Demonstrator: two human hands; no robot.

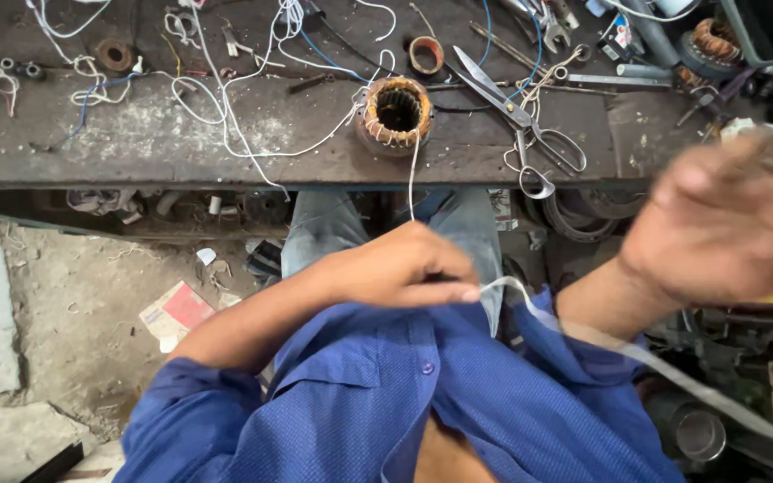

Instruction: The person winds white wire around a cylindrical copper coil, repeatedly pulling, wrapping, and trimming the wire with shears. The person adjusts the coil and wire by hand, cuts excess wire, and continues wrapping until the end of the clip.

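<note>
Kid: String (pixel 415 174) comes down from the round motor part (pixel 396 114) on the desk (pixel 181 143). Who holds it?

Helper: That is a thin white string. The left hand (pixel 402 268) holds it, just below the motor part and close to the blue shirt (pixel 404 394). The fingers (pixel 454 291) are pressed together and pinch the string at the tips.

Kid: And the other hand?

Helper: The right hand (pixel 726 224) is off to the right of the motor part. It is blurry. I cannot tell if its fingers are spread or closed. Something pale sits near its top, but it is too fuzzy to name.

Kid: Where does the string go after the pinch?

Helper: It runs on, low and to the right, across the shirt.

Kid: How would you do this well?

Helper: I think the pinch should stay firm, and the pull should be slow and straight. Then the string stays tight and does not snag on the copper wire.

Kid: What does the motor part look like?

Helper: It is a ring with a dark hole in the middle. Orange-brown copper wire is wound all round it. It sits near the front edge of the desk. Big scissors (pixel 521 121) lie just right of it. Loose white wires (pixel 225 98) lie left of it.
</note>
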